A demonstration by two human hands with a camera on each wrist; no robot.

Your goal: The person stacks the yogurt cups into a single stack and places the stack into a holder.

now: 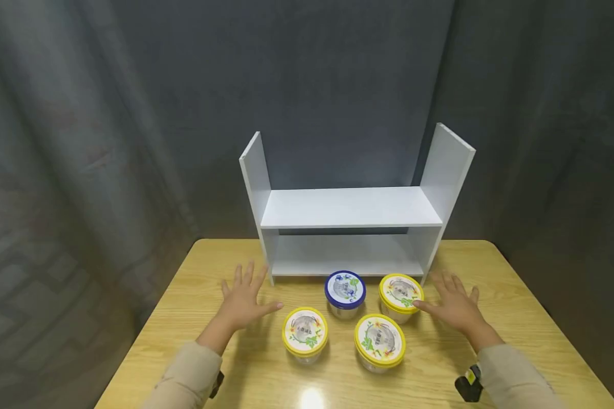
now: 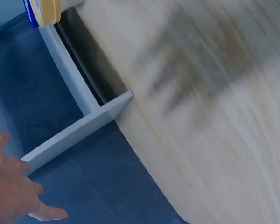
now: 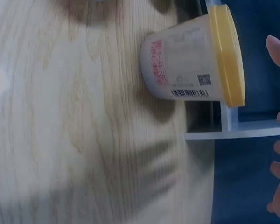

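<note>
On wood-grain table (image 1: 158, 341): four lidded tubs (image 1: 380, 341), dark curtains (image 1: 337, 85) behind.

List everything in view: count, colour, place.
Round yellow-lidded plastic tubs: 3, yellow rims, white printed tops, two in front, one rear right
Round blue-lidded plastic tub: 1, blue rim, rear, before the shelf
Two-level panel shelf: 1, white, table's far side
Wood-grain table: 1, light yellow-brown, beneath the tubs
Cloth backdrop: dark grey, behind and at both sides
Wrist devices: 2, black, at the cuffs
Sleeves: 2, beige, lower left and right
Left hand: 1, left of the tubs
Right hand: 1, right of the tubs
</note>
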